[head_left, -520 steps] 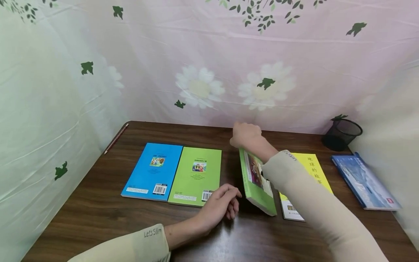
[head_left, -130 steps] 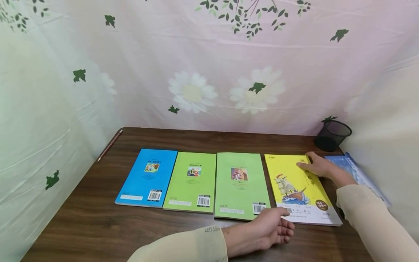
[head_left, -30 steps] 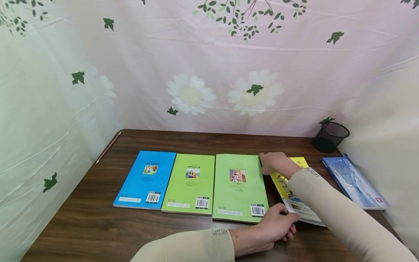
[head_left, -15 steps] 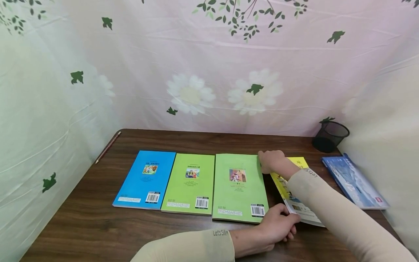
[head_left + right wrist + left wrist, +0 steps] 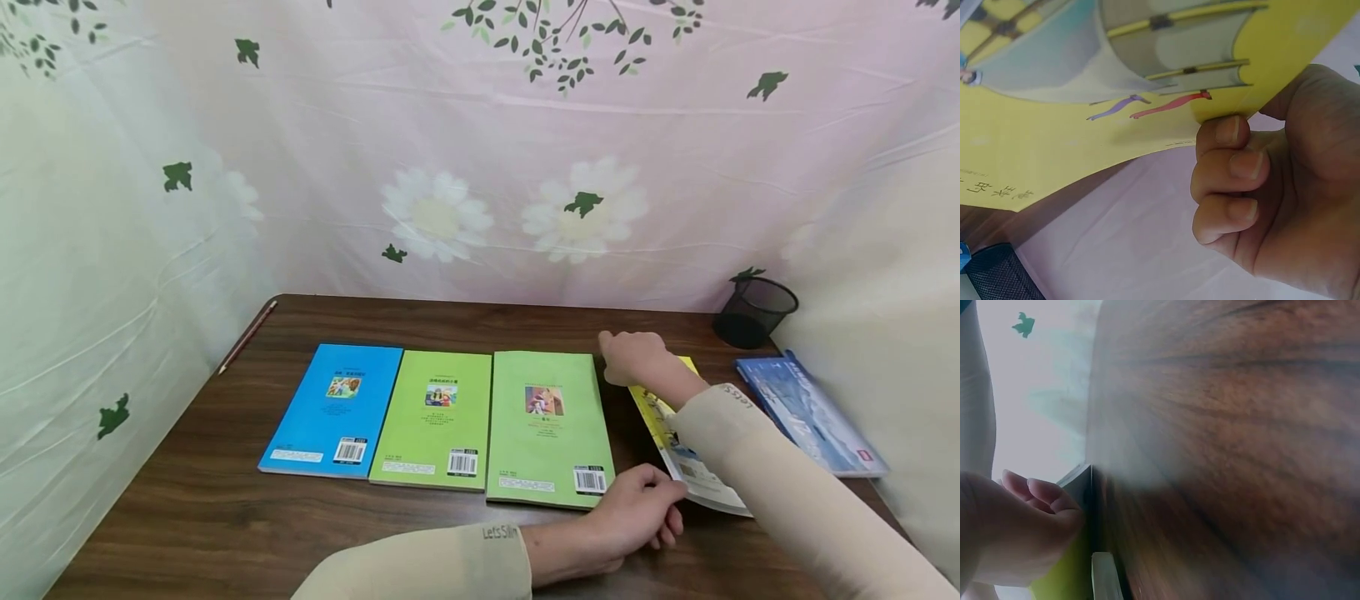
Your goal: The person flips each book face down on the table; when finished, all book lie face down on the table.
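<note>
By its upper left corner, my right hand (image 5: 637, 360) grips a yellow book (image 5: 655, 414) with a sailing ship on its cover. That side of the book is lifted and the cover bends. In the right wrist view, several curled fingers (image 5: 1229, 172) of the right hand (image 5: 1322, 181) lie at the edge of the yellow book (image 5: 1035, 144). My left hand (image 5: 633, 510) rests low, loosely curled, by the book's lower left corner; whether it touches is unclear. The larger green book (image 5: 551, 442) lies flat just left of both hands. My right forearm hides much of the yellow book.
A blue book (image 5: 333, 417) and another green book (image 5: 435, 425) lie face down in the row to the left. A blue-white book (image 5: 813, 417) lies at the right, below a black mesh pen holder (image 5: 753, 312). A pencil (image 5: 247, 337) lies at the far left.
Since 4.3 s ago the right hand has crossed to the yellow book's left corner and raised that side. Over the last half second this hand and the book have shifted slightly right.
</note>
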`<state>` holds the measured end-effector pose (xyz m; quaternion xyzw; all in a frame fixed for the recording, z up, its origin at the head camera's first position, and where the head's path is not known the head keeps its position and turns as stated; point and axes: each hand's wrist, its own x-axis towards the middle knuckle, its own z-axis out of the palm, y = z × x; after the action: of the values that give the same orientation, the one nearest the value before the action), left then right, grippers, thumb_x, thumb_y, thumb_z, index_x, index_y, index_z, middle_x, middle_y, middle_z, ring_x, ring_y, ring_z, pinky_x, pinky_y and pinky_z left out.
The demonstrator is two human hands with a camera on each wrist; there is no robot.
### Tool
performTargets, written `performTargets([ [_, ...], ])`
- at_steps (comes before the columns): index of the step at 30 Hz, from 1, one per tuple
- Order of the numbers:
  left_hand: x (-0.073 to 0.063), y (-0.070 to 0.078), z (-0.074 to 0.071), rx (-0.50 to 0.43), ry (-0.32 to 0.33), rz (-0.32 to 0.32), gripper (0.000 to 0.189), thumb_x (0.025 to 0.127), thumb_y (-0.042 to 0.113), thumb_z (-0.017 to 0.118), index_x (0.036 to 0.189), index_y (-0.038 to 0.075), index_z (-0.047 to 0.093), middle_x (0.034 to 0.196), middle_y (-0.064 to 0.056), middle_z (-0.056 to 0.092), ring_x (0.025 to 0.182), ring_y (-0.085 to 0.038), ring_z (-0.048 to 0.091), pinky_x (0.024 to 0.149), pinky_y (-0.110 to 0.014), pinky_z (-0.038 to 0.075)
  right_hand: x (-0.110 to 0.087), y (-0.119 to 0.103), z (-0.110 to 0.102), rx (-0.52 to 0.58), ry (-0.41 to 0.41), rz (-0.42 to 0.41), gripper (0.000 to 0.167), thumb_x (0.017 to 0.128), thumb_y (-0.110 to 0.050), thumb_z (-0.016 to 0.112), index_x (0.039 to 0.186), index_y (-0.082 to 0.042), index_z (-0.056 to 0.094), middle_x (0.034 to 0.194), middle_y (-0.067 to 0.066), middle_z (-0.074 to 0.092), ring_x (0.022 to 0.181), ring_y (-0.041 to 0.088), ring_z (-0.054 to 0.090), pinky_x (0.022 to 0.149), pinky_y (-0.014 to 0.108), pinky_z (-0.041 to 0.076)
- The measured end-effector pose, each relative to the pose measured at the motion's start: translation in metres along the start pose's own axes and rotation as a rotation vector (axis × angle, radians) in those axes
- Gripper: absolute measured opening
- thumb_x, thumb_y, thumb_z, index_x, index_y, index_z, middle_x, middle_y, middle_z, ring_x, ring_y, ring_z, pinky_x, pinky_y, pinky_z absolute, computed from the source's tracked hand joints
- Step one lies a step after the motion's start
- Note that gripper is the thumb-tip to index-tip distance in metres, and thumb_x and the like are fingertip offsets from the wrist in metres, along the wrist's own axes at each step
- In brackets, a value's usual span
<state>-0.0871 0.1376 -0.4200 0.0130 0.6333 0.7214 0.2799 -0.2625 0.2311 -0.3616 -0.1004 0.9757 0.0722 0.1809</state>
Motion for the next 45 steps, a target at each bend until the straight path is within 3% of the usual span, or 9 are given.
performTargets([
  [8, 0.0, 0.001, -0.006, 0.006, -0.047, 0.0, 0.014, 0.098, 0.021, 0.057, 0.089, 0.016, 0.066, 0.061, 0.003, 0.053, 0.05, -0.01, 0.047, 0.049, -0.021, 0.037, -0.015, 0.011, -0.016, 0.054, 0.053, -0.015, 0.058, 0.096, -0.017, 0.054, 0.144, 0.008, 0.034, 0.08, 0.012, 0.063, 0.063, 0.024, 0.054, 0.057, 0.038, 0.043],
  [17, 0.004, -0.002, -0.012, 0.019, -0.063, 0.012, 0.019, 0.1, 0.02, 0.054, 0.097, 0.013, 0.071, 0.063, 0.004, 0.054, 0.05, -0.009, 0.048, 0.05, -0.021, 0.037, -0.031, 0.025, -0.028, 0.114, 0.1, -0.065, 0.065, 0.097, -0.017, 0.053, 0.151, 0.007, 0.026, 0.069, 0.008, 0.058, 0.058, 0.019, 0.052, 0.057, 0.037, 0.043],
  [21, 0.006, -0.005, -0.012, 0.005, -0.059, -0.01, 0.018, 0.1, 0.019, 0.054, 0.099, 0.014, 0.07, 0.064, 0.003, 0.055, 0.052, -0.01, 0.048, 0.05, -0.021, 0.037, -0.038, 0.036, -0.033, 0.151, 0.159, -0.098, 0.064, 0.096, -0.016, 0.056, 0.148, 0.009, 0.029, 0.102, 0.023, 0.067, 0.079, 0.027, 0.064, 0.072, 0.048, 0.053],
  [26, 0.007, -0.008, -0.011, -0.004, -0.054, -0.027, 0.016, 0.101, 0.02, 0.052, 0.104, 0.016, 0.067, 0.066, 0.002, 0.056, 0.053, -0.011, 0.049, 0.049, -0.022, 0.036, -0.049, 0.052, -0.042, 0.254, 0.202, -0.144, 0.065, 0.095, -0.013, 0.053, 0.15, 0.01, 0.026, 0.14, 0.038, 0.048, 0.116, 0.045, 0.06, 0.092, 0.058, 0.05],
  [29, 0.006, -0.008, -0.012, -0.007, -0.059, -0.043, 0.016, 0.101, 0.021, 0.052, 0.107, 0.016, 0.066, 0.068, 0.001, 0.058, 0.053, -0.011, 0.049, 0.049, -0.021, 0.036, -0.055, 0.061, -0.048, 0.328, 0.197, -0.16, 0.063, 0.096, -0.012, 0.05, 0.15, 0.008, 0.027, 0.116, 0.033, 0.061, 0.085, 0.035, 0.064, 0.075, 0.048, 0.053],
  [31, 0.007, -0.007, -0.012, -0.009, -0.064, -0.055, 0.016, 0.101, 0.02, 0.051, 0.109, 0.016, 0.065, 0.069, 0.001, 0.059, 0.054, -0.011, 0.05, 0.049, -0.021, 0.036, -0.059, 0.068, -0.051, 0.377, 0.188, -0.161, 0.062, 0.096, -0.012, 0.049, 0.151, 0.005, 0.026, 0.09, 0.019, 0.06, 0.064, 0.021, 0.052, 0.061, 0.039, 0.047],
  [33, 0.008, -0.007, -0.012, -0.012, -0.065, -0.065, 0.016, 0.101, 0.021, 0.052, 0.11, 0.016, 0.064, 0.07, 0.001, 0.06, 0.054, -0.011, 0.05, 0.049, -0.021, 0.036, -0.062, 0.075, -0.053, 0.43, 0.173, -0.155, 0.063, 0.098, -0.012, 0.048, 0.153, 0.002, 0.022, 0.081, 0.01, 0.057, 0.056, 0.014, 0.046, 0.054, 0.034, 0.041],
  [39, 0.012, -0.008, -0.012, -0.017, -0.067, -0.08, 0.022, 0.101, 0.022, 0.053, 0.12, 0.013, 0.059, 0.071, 0.0, 0.06, 0.054, -0.011, 0.05, 0.048, -0.021, 0.035, -0.071, 0.094, -0.056, 0.601, 0.182, -0.179, 0.066, 0.099, -0.008, 0.048, 0.155, 0.002, 0.016, 0.119, 0.034, 0.064, 0.081, 0.02, 0.073, 0.062, 0.031, 0.053],
  [45, 0.017, -0.008, -0.011, -0.033, -0.068, -0.079, 0.029, 0.101, 0.023, 0.052, 0.128, 0.011, 0.053, 0.072, -0.001, 0.062, 0.053, -0.011, 0.051, 0.047, -0.021, 0.035, -0.077, 0.106, -0.058, 0.726, 0.22, -0.162, 0.067, 0.1, -0.008, 0.049, 0.156, -0.001, 0.014, 0.126, 0.037, 0.057, 0.082, 0.023, 0.075, 0.067, 0.03, 0.058],
])
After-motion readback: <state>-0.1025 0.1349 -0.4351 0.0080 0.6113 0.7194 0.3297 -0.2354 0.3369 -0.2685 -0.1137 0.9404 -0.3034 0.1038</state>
